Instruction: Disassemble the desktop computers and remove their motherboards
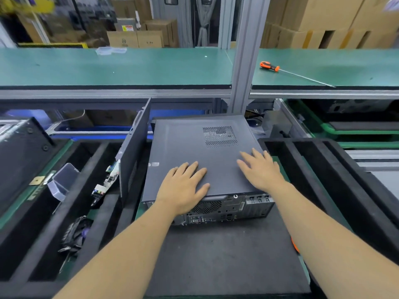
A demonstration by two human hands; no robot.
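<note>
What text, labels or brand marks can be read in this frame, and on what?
None legible.
Sticker on the computer case: too small.
Yellow-and-red label on a far box: blurred.
Print on the cardboard boxes: blurred.
Both hands lie flat on the case.

Dark mat under computer case, green shelf bearing screwdriver

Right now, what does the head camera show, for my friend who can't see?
Two hands, left and right, press flat on a closed computer lying on a black mat. A screwdriver lies on the green shelf behind.
</note>
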